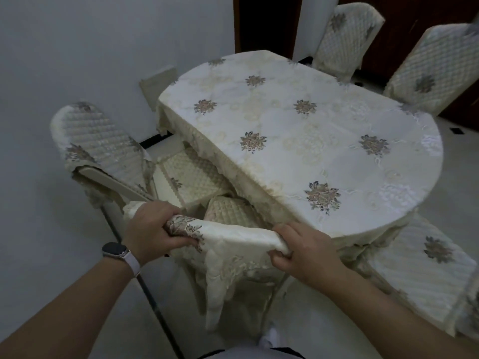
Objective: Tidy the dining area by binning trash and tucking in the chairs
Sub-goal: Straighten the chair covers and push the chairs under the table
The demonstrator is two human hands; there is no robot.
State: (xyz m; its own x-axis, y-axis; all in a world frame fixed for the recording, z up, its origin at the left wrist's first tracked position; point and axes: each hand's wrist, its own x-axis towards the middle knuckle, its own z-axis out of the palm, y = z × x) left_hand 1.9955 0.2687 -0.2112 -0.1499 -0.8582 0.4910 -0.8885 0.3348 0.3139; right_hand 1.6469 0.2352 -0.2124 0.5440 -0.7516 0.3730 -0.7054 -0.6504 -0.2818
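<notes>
At nine o'clock a covered chair [98, 141] is standing with its seat reaching only partly under the tablecloth's edge, so it probably needs pushing further, though the wide lens is making that hard to judge. At seven o'clock the left hand [150, 229], with a watch [115, 251] on its wrist, is curling its fingers over the top of the near chair [233, 239]. This chair is sitting at six o'clock, with its cushion just meeting the table's rim. At five o'clock the right hand [303, 250] is gripping the same chair back at its other corner, fingers wrapped under the cloth cover.

The table [298, 130] is filling twelve to two o'clock. Beyond it, two far chairs [344, 35] [435, 68] are standing close to the rim. The right chair [425, 275] at four o'clock is sitting near the table too.

The tucking looks to be midway: the near chair is being dealt with, and the nine o'clock one likely remains. Whether the binning is finished cannot be told from here.
</notes>
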